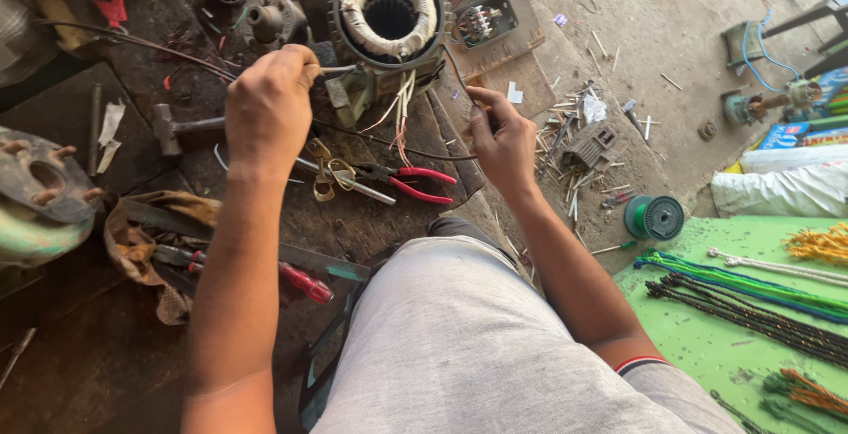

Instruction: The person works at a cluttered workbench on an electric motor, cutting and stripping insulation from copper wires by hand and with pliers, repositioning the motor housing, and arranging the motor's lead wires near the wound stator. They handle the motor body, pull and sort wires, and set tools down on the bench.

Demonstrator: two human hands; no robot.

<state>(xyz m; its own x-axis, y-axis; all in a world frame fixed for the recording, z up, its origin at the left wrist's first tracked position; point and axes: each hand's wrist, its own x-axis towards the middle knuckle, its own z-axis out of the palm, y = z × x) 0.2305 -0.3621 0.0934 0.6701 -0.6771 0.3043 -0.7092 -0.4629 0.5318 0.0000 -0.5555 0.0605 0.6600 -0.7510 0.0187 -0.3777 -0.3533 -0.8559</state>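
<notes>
Here the left hand [268, 107] pinches a thin lead beside the round grey motor stator with white-wrapped windings [389, 12], which sits on the dark wooden surface [97, 346]. The right hand [502, 138] grips a dark wire [389, 143] running from it. Seemingly mid lead-dressing; steady tension matters.

Red-handled pliers [408, 182] beside scissors [329, 173]; hammer [177, 128], green wire spool [654, 217] lie apart

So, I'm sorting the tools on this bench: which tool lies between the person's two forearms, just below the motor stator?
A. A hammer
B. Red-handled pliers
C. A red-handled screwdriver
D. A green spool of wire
B: the red-handled pliers lie on the dark bench between the left hand and the right hand, just below the motor stator.
</notes>
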